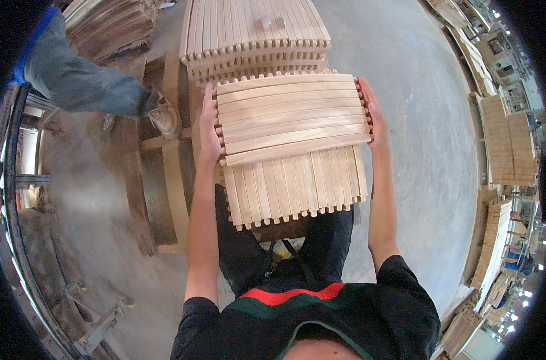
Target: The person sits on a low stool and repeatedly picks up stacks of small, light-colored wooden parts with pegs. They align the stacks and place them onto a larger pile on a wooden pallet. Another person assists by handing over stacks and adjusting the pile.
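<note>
One crosswise row of pale, flat wooden slats with rounded peg ends (pixel 291 114) is grasped between the left hand (pixel 209 129) and the right hand (pixel 376 120), one at each end. It overlies a lengthwise layer of matching pale slats (pixel 294 186); beyond stands a many-layered pale wooden stack (pixel 255 27).

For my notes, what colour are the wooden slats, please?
The slats are pale tan, clearest in the head view.

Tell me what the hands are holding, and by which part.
A row of wooden slats, clasped between the left hand and the right hand at the slats' rounded peg ends.
</note>
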The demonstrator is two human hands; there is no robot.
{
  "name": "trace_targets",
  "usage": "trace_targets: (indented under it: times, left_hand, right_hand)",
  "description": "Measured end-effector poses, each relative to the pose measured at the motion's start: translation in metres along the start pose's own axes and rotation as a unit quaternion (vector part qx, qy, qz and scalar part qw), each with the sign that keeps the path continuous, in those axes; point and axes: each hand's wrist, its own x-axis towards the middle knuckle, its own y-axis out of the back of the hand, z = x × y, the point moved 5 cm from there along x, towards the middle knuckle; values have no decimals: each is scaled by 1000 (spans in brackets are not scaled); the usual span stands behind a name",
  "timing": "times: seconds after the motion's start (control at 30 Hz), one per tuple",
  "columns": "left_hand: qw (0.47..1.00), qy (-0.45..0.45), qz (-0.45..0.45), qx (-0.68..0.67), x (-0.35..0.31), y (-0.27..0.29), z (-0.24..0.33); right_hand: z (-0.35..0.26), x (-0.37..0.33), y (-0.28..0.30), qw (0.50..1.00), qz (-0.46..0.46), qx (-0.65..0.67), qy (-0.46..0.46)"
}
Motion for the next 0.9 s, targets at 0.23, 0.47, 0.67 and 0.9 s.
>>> trace_targets:
  times: [0.23,0.47,0.67,0.9]
  left_hand:
    - [974,14,-61,-217,15,9,-11]
    - [986,25,46,-159,18,7,-10]
    - [992,22,19,-120,21,18,-21]
    - [988,-140,-27,-56,-52,42,10]
  right_hand:
    - [-1,-1,-4,1000,16,17,-17]
    - [0,7,-8,999,25,18,-18]
    - [-2,7,-7,999,15,37,2]
    - [3,-28,28,989,97,101,51]
